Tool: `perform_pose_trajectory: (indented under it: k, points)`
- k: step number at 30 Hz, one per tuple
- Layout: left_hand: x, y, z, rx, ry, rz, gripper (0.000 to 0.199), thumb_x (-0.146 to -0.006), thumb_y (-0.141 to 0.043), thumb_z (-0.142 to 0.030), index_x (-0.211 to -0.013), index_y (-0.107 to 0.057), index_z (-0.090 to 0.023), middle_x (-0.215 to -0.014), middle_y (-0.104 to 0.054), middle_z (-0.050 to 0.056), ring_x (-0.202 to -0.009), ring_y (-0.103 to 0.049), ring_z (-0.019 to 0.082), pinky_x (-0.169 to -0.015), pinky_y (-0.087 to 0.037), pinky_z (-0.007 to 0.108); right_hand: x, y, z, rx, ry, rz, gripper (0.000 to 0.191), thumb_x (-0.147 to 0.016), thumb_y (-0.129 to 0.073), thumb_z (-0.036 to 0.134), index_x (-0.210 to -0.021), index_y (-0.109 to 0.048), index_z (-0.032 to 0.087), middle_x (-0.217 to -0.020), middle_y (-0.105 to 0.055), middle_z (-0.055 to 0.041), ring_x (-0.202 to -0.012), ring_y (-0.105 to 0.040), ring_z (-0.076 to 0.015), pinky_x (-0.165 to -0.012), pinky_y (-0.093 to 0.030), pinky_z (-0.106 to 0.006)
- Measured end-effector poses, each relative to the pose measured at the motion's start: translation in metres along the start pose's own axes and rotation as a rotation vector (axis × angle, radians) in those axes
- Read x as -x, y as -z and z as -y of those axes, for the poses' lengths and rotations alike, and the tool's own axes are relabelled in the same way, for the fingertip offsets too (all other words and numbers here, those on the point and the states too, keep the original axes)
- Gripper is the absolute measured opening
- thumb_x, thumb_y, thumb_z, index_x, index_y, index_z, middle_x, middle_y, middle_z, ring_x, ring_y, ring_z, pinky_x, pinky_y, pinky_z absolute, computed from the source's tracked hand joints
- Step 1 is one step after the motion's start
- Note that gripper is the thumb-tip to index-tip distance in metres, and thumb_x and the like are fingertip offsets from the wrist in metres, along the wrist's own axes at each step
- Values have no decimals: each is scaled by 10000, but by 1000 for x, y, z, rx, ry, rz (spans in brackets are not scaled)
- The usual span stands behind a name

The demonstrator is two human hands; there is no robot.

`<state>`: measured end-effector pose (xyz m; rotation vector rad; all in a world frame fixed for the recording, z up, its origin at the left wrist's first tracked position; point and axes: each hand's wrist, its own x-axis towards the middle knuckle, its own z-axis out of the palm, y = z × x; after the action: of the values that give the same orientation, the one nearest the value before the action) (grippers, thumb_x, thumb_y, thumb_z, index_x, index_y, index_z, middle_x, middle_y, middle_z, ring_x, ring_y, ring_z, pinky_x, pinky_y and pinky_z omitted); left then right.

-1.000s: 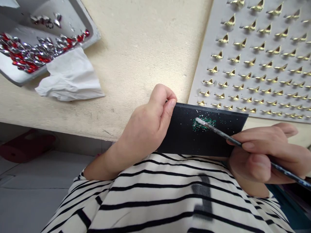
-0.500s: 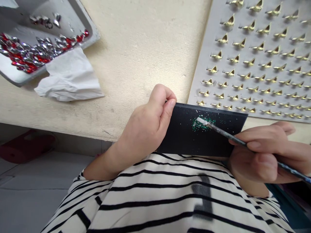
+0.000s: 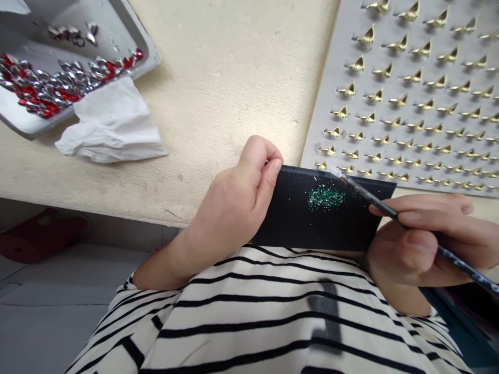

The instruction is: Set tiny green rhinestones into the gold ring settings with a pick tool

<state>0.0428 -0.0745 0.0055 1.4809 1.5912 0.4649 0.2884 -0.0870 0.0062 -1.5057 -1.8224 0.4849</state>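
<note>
A black rectangular tray [image 3: 335,231] lies at the table's front edge, with a patch of tiny green and silver stones [image 3: 326,198] on it. My left hand [image 3: 241,195] pinches the tray's upper left corner. Held between the fingers of my right hand [image 3: 424,236] is a thin dark stick [image 3: 374,201] with a white tip. That tip is over the tray's far edge, close to the lowest row of small gold pieces [image 3: 322,165]. These pieces stand in rows on a grey board [image 3: 317,143] beyond the tray.
At the upper left sits a grey tray [image 3: 146,54] with red and silver stones [image 3: 50,85]. A crumpled white tissue [image 3: 113,124] rests against it on the cream table [image 3: 234,67]. Below the table at the left is a dark red roll [image 3: 42,234].
The stick in my right hand has moved up from the green stones to the black tray's far edge. My left hand and the black tray have stayed in place.
</note>
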Motion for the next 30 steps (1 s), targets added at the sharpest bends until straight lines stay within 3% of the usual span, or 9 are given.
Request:
perform_pose_trajectory:
  k: [10, 16, 30]
  points:
    - [0, -1, 2, 18, -23, -14, 83, -1012, -430, -215, -977, -503, -233, -725, -592, -46, -527, -537, 92, -577, -467, 236, 0, -3, -3, -28, 41, 20, 194, -843, -520, 359, -710, -587, 234, -658, -678, 59, -778, -728, -195, -640, -401, -374]
    - [0, -3, 3, 21, -43, -25, 88, -1013, -429, -208, -969, -500, -234, -734, -594, -48, -524, -531, 90, -575, -461, 239, 1, 2, -1, -39, -1, 73, 159, -827, -540, 323, -710, -589, 227, -716, -702, 50, -773, -724, -196, -665, -473, -421]
    - [1, -3, 3, 9, -49, -24, 81, -1014, -433, -192, -971, -489, -231, -728, -587, -53, -507, -499, 79, -563, -450, 232, 2, -3, -1, -34, -4, -13, 241, -849, -535, 371, -668, -577, 218, -669, -685, 56, -716, -715, -197, -693, -413, -444]
